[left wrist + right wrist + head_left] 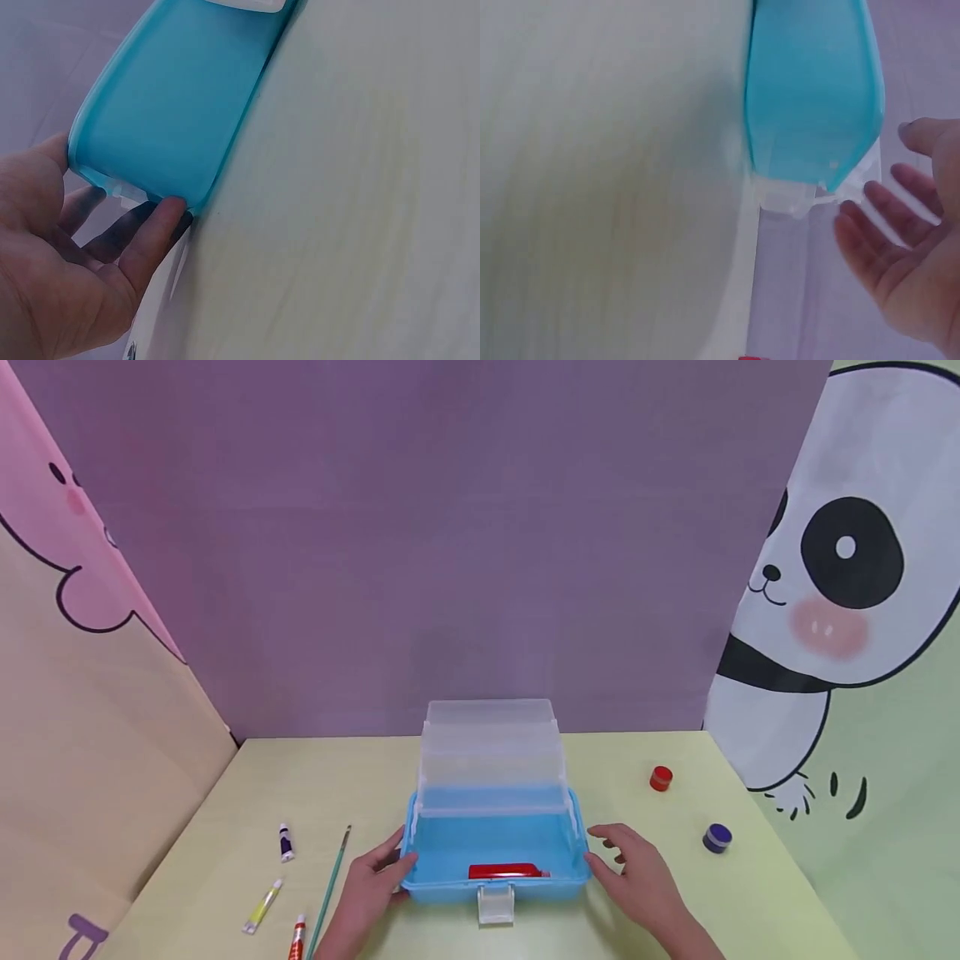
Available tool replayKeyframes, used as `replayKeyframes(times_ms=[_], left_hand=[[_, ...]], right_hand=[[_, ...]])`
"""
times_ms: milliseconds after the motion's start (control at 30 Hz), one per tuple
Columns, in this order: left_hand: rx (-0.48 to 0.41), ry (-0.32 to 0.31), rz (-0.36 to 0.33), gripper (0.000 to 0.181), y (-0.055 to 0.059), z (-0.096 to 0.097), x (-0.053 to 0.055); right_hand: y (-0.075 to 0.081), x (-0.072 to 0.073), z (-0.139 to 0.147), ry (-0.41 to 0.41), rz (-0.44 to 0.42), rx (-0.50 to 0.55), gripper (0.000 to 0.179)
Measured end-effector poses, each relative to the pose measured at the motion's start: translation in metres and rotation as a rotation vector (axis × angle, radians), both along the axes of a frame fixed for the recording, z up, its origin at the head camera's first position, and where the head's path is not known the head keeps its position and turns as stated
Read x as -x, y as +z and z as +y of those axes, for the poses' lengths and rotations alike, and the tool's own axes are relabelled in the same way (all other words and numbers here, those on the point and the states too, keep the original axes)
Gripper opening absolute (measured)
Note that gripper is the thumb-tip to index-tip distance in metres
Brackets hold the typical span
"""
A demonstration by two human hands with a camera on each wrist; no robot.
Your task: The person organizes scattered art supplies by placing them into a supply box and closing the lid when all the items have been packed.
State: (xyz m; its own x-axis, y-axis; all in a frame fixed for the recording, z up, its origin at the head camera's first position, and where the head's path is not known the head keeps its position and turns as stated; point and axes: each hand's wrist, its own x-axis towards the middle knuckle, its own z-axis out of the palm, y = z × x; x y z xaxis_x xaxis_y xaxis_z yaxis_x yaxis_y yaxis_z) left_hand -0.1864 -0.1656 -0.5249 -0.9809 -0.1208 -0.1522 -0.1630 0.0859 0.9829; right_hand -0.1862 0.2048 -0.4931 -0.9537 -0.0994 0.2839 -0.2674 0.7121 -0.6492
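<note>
A light blue plastic storage box (491, 843) stands on the table with its clear lid (491, 752) raised at the back. Inside, near the front wall, lies a red tube (504, 871) with a pale tip. A white latch (496, 906) hangs down at the box's front. My left hand (372, 881) grips the left end, its thumb on the rim and its fingers against the outside, as the left wrist view also shows. Beside the right end is my right hand (637, 877); in the right wrist view its fingers are spread and loosely bent, holding nothing.
Left on the table (337, 777) lie a dark-labelled paint tube (286, 842), a yellow paint tube (262, 906), a red paint tube (297, 937) and a green-handled paintbrush (330, 889). A red jar (661, 778) and a dark blue jar (717, 838) stand right. Behind rises a purple backdrop (450, 543).
</note>
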Motion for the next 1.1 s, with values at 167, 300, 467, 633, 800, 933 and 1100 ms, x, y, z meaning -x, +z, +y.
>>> replayKeyframes(times_ms=[167, 300, 467, 633, 800, 933, 1100], left_hand=[[0.033, 0.011, -0.035, 0.060, 0.003, 0.000, 0.000], [0.047, 0.004, -0.042, 0.060, 0.004, 0.000, -0.001], [0.048, -0.001, -0.036, 0.059, 0.004, 0.001, -0.001], [0.044, 0.004, -0.031, 0.059, -0.002, 0.002, -0.001], [0.039, 0.007, -0.046, 0.059, -0.006, 0.003, -0.005], [0.042, 0.007, -0.044, 0.060, -0.005, 0.003, -0.005], [0.041, 0.006, -0.036, 0.060, 0.001, 0.003, 0.000]], right_hand=[[-0.002, 0.004, -0.006, 0.008, -0.175, 0.197, 0.037], [0.000, 0.005, -0.011, -0.004, -0.244, 0.276, 0.040], [0.000, 0.007, -0.011, -0.021, -0.313, 0.361, 0.043], [-0.005, 0.009, -0.011, -0.022, -0.381, 0.453, 0.048], [-0.013, 0.008, -0.012, -0.010, -0.409, 0.482, 0.051], [-0.013, 0.012, -0.013, 0.012, -0.407, 0.475, 0.049], [-0.006, 0.019, -0.016, -0.025, -0.450, 0.487, 0.050]])
